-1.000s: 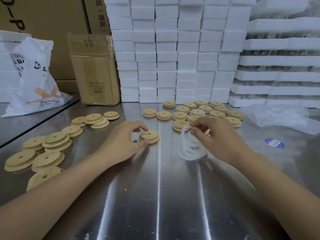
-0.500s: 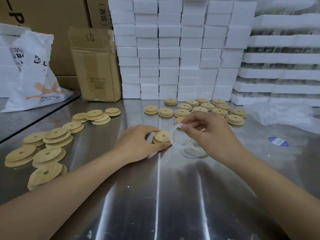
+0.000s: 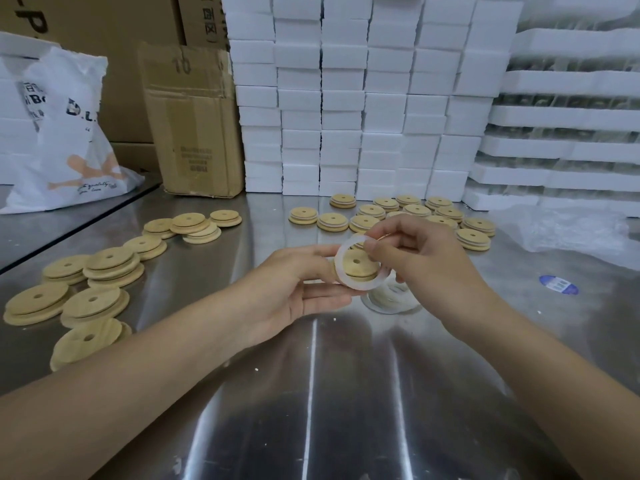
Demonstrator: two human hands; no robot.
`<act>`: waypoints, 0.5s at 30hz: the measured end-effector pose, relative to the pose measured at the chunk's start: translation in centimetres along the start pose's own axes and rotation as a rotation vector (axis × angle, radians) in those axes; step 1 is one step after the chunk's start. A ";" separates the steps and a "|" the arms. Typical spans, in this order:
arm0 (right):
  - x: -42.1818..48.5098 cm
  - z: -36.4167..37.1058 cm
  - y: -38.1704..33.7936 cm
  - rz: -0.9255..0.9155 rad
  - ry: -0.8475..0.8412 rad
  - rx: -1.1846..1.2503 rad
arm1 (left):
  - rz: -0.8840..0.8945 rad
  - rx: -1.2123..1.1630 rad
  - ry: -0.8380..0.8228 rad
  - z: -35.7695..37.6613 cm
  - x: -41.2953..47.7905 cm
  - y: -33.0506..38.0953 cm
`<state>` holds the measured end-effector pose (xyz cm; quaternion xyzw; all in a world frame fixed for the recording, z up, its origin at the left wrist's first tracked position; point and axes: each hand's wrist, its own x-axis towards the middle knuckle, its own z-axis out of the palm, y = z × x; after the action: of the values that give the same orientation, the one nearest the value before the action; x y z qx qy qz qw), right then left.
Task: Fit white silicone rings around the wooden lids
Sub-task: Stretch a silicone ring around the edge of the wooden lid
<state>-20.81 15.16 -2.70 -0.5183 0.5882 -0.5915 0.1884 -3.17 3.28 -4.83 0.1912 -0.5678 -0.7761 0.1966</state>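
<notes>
My left hand (image 3: pixel 298 282) holds a round wooden lid (image 3: pixel 358 266) with a centre hole, lifted just above the steel table (image 3: pixel 311 393). My right hand (image 3: pixel 419 258) pinches a white silicone ring (image 3: pixel 343 271) at its top edge and holds it over the lid, so the lid shows through the ring. Under my right hand lies a small pile of loose white rings (image 3: pixel 388 297), partly hidden. Bare wooden lids (image 3: pixel 93 271) lie scattered at the left. Another group of lids (image 3: pixel 446 216) sits behind my hands at the right.
Stacked white foam blocks (image 3: pixel 363 98) form a wall at the back. A cardboard box (image 3: pixel 194 123) and a white plastic bag (image 3: pixel 65 140) stand at the back left. Crumpled clear plastic (image 3: pixel 568 230) and a blue sticker (image 3: pixel 558 284) lie at the right.
My left hand has lifted the lid off the table. My right hand has pulled one ring off the pile and brought it left over the lid.
</notes>
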 end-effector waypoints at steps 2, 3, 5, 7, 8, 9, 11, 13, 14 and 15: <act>0.0 -0.1 0.1 0.008 0.003 -0.011 | -0.044 -0.076 -0.025 -0.1 0.0 0.0; 0.0 -0.1 0.1 0.013 0.006 -0.019 | -0.049 -0.086 -0.031 -0.1 0.0 0.0; 0.1 -0.1 0.2 0.022 0.015 -0.034 | -0.038 -0.050 -0.043 0.0 0.0 0.0; 0.1 -0.1 0.2 0.030 0.018 -0.050 | -0.013 0.027 -0.049 0.2 -0.1 -0.1; 0.1 -0.1 0.2 0.036 0.016 -0.057 | -0.001 0.056 -0.052 0.3 -0.1 -0.2; 0.1 -0.1 0.2 0.043 0.014 -0.065 | 0.004 0.069 -0.051 0.3 -0.1 -0.3; 0.2 -0.1 0.3 0.061 0.013 -0.080 | 0.002 0.071 -0.041 0.5 -0.2 -0.4; 0.2 -0.2 0.4 0.082 0.014 -0.099 | 0.003 0.074 -0.024 0.6 -0.2 -0.5; 0.2 -0.2 0.4 0.089 0.014 -0.104 | 0.002 0.073 -0.014 0.7 -0.2 -0.4; 0.3 -0.2 0.5 0.093 0.016 -0.108 | 0.003 0.069 -0.006 0.7 -0.3 -0.5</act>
<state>-21.28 14.95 -2.97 -0.4952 0.6441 -0.5537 0.1828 -3.37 4.13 -5.03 0.1947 -0.5952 -0.7564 0.1891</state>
